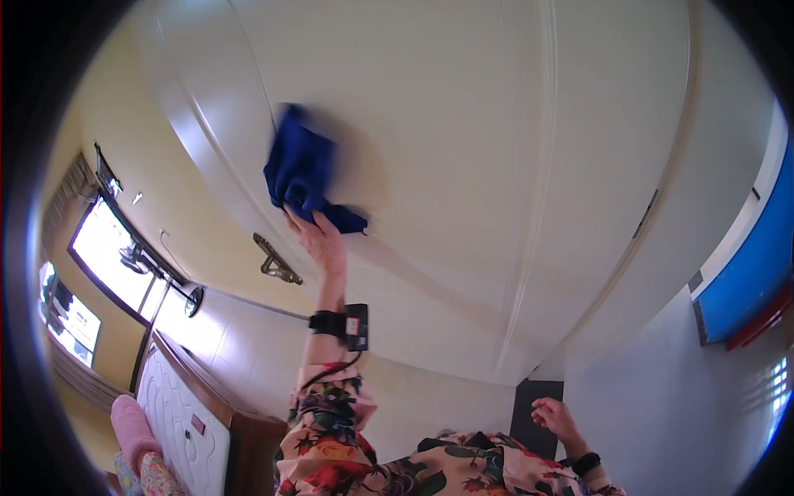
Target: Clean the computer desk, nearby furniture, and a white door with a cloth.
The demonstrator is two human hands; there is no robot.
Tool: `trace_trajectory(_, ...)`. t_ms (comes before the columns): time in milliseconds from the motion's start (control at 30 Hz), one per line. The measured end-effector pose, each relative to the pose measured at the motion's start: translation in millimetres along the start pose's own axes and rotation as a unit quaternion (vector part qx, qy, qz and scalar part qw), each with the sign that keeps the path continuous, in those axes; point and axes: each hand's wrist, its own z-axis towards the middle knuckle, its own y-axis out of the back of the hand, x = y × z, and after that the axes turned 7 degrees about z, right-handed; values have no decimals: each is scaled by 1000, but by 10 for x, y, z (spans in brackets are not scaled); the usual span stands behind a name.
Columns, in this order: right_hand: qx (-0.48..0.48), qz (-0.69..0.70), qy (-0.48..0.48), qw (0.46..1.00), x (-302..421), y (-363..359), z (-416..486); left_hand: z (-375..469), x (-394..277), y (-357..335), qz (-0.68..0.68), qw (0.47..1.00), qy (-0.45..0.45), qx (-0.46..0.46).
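Note:
A blue cloth (301,164) lies against the face of a cream panelled door (422,142), near its left side, and is partly blurred. My left hand (319,239) presses on the cloth's lower part with its fingers reaching under the folds. A metal door handle (276,260) sits just left of that wrist, at the door's edge. Low on the right, my right hand (555,418) hangs with curled fingers, touching nothing I can see. A black strap with a small device (355,327) is on the left forearm.
At the left are a bed with a bare white mattress (186,421), a pink rolled item (133,428), a standing fan (139,257) and a bright window (102,242). A blue panel (741,285) with a red object below is at the far right. Pale floor (428,400) runs beneath the door.

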Motion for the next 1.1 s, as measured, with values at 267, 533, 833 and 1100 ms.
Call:
trace_trajectory(267,73,-73,38,994,140,-321,289,-1548,245,-279,-106,869,443,194)
trace_trajectory(533,86,-123,40,988,304,-621,359,-1566,-788,-214,-130,937,-301,122)
trace_trajectory(833,54,-91,23,994,333,-642,271,-1237,305,-169,54,952,-231,195)
trace_trajectory(1100,40,-100,22,994,424,-690,294,-2401,1065,-661,-336,735,576,121)
